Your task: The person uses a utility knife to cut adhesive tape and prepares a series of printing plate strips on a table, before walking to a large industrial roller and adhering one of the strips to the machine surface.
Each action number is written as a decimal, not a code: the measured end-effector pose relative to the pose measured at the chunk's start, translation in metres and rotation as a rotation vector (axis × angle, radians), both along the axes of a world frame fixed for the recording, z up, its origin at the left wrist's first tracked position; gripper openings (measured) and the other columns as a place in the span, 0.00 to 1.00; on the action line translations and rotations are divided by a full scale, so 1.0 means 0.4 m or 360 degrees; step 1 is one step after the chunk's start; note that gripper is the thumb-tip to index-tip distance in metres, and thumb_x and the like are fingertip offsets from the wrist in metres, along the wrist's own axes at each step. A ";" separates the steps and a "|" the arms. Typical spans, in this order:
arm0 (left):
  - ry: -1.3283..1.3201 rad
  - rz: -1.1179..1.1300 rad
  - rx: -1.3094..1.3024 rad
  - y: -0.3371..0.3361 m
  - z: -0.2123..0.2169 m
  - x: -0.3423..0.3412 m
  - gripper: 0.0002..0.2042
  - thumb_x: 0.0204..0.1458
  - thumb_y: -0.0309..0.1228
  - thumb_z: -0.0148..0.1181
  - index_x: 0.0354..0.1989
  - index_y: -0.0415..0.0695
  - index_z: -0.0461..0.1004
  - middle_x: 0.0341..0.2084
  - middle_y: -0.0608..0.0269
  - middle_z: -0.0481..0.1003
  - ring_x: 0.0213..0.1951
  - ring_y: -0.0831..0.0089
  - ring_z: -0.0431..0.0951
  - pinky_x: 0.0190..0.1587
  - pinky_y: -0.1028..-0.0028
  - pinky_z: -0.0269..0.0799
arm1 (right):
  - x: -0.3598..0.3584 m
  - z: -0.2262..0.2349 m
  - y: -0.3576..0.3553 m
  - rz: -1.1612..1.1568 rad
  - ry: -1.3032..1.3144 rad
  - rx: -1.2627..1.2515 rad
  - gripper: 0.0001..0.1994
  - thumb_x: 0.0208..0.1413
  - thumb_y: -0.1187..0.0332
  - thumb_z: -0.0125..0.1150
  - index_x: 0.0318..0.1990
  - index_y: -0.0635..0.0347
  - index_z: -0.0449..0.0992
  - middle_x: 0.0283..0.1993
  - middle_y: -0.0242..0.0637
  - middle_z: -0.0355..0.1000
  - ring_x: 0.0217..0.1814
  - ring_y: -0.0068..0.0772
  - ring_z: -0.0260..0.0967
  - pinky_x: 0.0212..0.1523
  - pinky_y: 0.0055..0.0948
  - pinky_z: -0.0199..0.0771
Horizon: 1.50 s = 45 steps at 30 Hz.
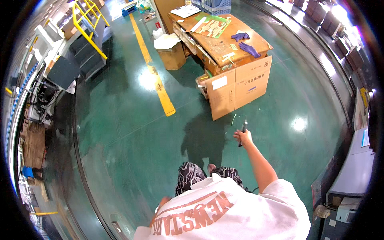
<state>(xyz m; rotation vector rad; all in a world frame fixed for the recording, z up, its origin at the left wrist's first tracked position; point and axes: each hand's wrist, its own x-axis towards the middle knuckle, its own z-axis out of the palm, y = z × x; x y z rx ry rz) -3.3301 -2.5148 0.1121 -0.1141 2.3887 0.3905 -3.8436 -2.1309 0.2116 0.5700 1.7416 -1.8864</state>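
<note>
My right hand is stretched out ahead over the green floor, its fingers closed round a slim black tool with a lighter tip pointing away from me. Whether this is a cutter or a pen is too small to tell. Beyond it, a large flattened cardboard sheet leans upright against the near end of a wooden table; the hand is apart from it. Down at my left side, only a blurred bit of my left hand shows past my white shirt, and its fingers cannot be made out.
On the table lie purple gloves, a green sheet and a blue crate. A carton stands left of it. A yellow line runs along the floor. Yellow railings stand far left; machinery is at right.
</note>
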 end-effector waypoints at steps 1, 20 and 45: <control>-0.0306 0.0405 0.0140 -0.011 0.002 0.006 0.13 0.54 0.36 0.53 0.40 0.39 0.74 0.35 0.48 0.76 0.39 0.59 0.76 0.41 0.61 0.72 | -0.077 0.013 -0.074 0.0017 0.0104 0.0054 0.11 0.57 0.68 0.60 0.41 0.61 0.66 0.34 0.38 0.74 0.32 0.34 0.77 0.22 0.28 0.70; 0.0719 0.0808 0.0815 -1.018 0.176 -2.630 0.12 0.62 0.36 0.48 0.41 0.40 0.74 0.29 0.67 0.76 0.29 0.78 0.73 0.32 0.79 0.67 | -1.408 -0.034 -0.691 -0.0832 0.0524 0.0052 0.14 0.57 0.64 0.60 0.44 0.67 0.71 0.36 0.44 0.75 0.29 0.31 0.73 0.26 0.27 0.71; 0.0469 0.0313 0.1013 -0.621 -0.052 -3.343 0.24 0.57 0.29 0.57 0.58 0.33 0.55 0.50 0.53 0.63 0.45 0.70 0.69 0.50 0.70 0.66 | -1.738 -0.330 -0.803 -0.1478 0.0067 0.0876 0.09 0.49 0.71 0.63 0.29 0.61 0.67 0.23 0.35 0.68 0.25 0.28 0.65 0.28 0.30 0.66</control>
